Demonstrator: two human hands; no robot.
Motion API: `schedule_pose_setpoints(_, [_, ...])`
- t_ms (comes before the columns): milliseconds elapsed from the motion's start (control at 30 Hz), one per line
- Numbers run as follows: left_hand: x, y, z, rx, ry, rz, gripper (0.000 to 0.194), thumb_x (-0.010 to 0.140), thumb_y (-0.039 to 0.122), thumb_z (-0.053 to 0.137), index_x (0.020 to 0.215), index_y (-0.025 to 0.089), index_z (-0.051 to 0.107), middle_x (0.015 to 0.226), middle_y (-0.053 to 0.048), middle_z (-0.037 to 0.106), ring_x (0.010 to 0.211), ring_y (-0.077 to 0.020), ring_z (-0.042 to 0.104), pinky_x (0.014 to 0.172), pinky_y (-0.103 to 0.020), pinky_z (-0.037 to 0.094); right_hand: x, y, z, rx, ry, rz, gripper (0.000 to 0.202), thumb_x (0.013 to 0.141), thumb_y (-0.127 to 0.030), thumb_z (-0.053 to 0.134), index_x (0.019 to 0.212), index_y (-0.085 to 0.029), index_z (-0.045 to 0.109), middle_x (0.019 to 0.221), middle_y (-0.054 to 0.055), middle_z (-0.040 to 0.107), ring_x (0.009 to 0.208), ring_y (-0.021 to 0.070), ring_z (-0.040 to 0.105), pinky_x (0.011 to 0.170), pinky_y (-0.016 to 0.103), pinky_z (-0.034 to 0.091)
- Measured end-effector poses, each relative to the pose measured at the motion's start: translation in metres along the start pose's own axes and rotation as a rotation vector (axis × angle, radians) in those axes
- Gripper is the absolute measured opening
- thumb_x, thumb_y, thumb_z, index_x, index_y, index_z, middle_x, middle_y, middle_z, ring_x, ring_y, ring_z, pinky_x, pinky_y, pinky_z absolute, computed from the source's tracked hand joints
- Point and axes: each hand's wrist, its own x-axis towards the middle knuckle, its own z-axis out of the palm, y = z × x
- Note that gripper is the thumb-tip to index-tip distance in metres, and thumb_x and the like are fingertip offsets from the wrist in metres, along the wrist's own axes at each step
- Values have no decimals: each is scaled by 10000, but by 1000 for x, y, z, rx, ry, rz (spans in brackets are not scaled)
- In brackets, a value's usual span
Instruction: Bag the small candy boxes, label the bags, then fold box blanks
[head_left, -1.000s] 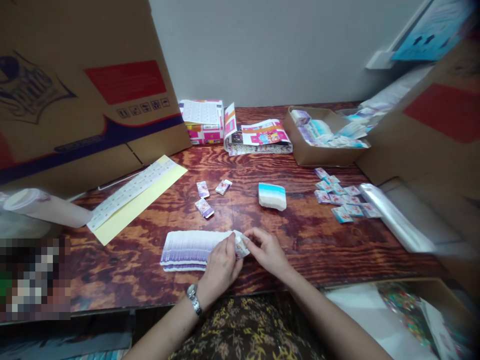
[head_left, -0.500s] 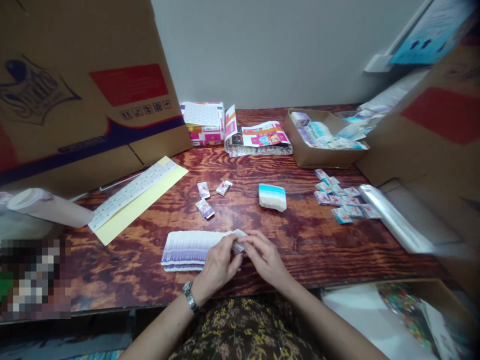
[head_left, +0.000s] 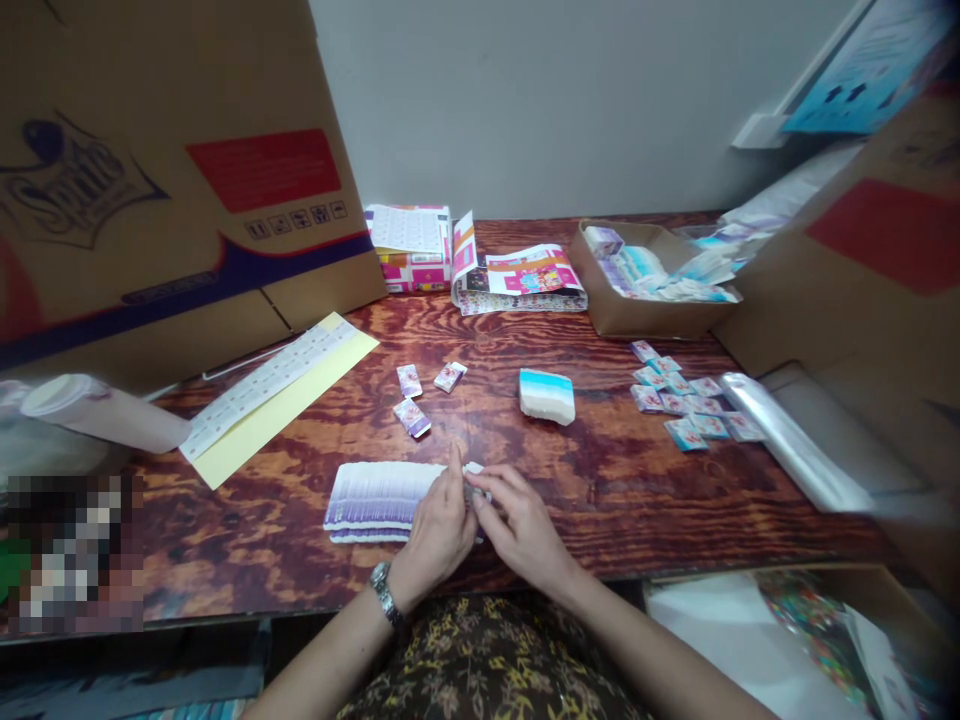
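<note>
- head view: my right hand point(head_left: 523, 522), nearly closed, pinches a packet point(head_left: 470, 491), seemingly steadying it
- my left hand point(head_left: 441, 520), half open, grip unclear, overlaps the purple card row point(head_left: 377, 497), likely kept near for reach

We're working in soft, moderate light, with the left hand point(head_left: 441, 522) and right hand point(head_left: 527, 525) fairly clear, though the small piece point(head_left: 474, 492) in the grip is too hidden to read. Beyond the grip, the grey wall point(head_left: 525, 110) looks evenly dull. Around us the tabletop point(head_left: 592, 470) gives a faint sheen; nearer us, the wristwatch point(head_left: 385, 592) glints. Right of the grip, glare streaks the plastic roll point(head_left: 795, 445)! Far out either side, cartons point(head_left: 165, 290) lean and stretch, blurring rightward. Far left, coarse pixel blocks point(head_left: 79, 555); below the grip, shadow under the tabletop.
</note>
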Motion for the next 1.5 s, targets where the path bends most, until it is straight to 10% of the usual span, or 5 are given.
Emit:
schedule_pose_setpoints(233, [38, -11, -34, 251, 232, -1, 821, 841, 391, 513, 1426, 93, 19, 1431, -252, 232, 1313, -349, 269, 990, -508, 353, 11, 54, -3, -146, -99, 44, 601, 859, -346, 524, 1398, -212, 295, 1266, 114, 524, 1134, 237, 505, 941, 414, 422])
schedule_pose_setpoints(433, [5, -13, -13, 275, -64, 181, 583, 899, 293, 400, 1410, 136, 169, 1230, -156, 541, 1183, -277, 462, 983, -484, 373, -2, 85, 16, -498, -198, -28, 675, 763, -324, 635, 1356, -146, 367, 1236, 169, 537, 1141, 293, 481, 954, 479, 391])
schedule_pose_setpoints(767, [-9, 1, 5, 297, -82, 59, 717, 820, 369, 528, 1375, 71, 186, 1193, -207, 516, 1103, -315, 492, 913, -496, 416, 2, 49, -5, 50, -99, 181, 171, 866, -295, 505, 954, -186, 603, 753, -1, 621, 670, 141, 574, 619, 248, 468])
schedule_pose_setpoints(1233, [-7, -2, -3, -101, 67, -40, 548, 824, 198, 489, 1320, 181, 257, 999, -77, 593, 794, -157, 614, 732, -292, 507, -8, 23, -3, -161, 51, -143, 209, 869, -248, 502, 1045, -193, 602, 1258, 126, 463, 1090, 228, 515, 938, 370, 422])
schedule_pose_setpoints(1500, [-4, -2, -8, -28, -1, 100, 393, 829, 157, 459, 1209, 189, 365, 1059, -89, 554, 910, -182, 576, 787, -330, 496, -4, 21, 1, 303, 23, 188, 234, 924, -328, 408, 1082, -242, 558, 933, 30, 599, 826, 153, 592, 744, 275, 490])
